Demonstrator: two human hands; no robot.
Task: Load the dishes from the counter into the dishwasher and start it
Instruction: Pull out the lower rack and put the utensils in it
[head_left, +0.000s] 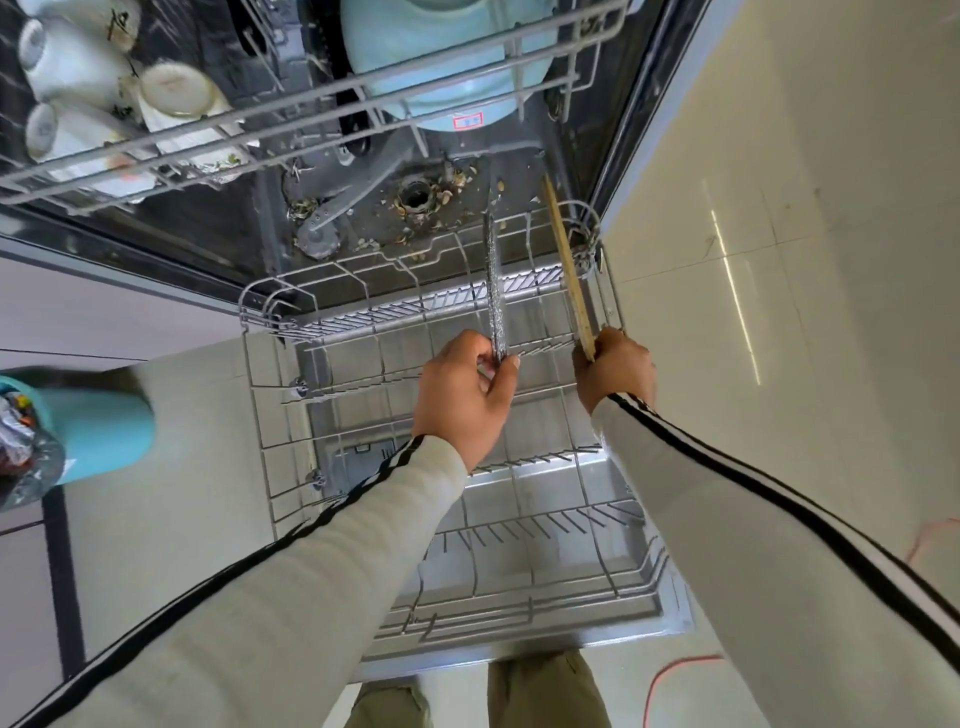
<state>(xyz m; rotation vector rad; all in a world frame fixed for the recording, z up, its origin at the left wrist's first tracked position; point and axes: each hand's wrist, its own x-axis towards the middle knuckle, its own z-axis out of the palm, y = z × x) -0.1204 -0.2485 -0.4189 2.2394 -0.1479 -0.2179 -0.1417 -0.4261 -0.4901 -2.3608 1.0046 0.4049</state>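
Note:
The lower dishwasher rack (332, 410) is pulled out over the open door, with no dishes in it. My left hand (462, 395) pinches the near end of grey patterned chopsticks (492, 280), which point away over the rack's far part. My right hand (618, 371) grips wooden chopsticks (566, 260) along the rack's right side, their far end beside a wire loop. The upper rack (291, 104) holds a pale blue bowl (441, 57) and several white cups (67, 67).
Food scraps lie around the drain (415, 197) on the dishwasher floor. A teal bin (78, 426) with rubbish stands on the floor at the left. A red cable (670, 675) runs over the tiled floor at the lower right. My legs stand at the door's near edge.

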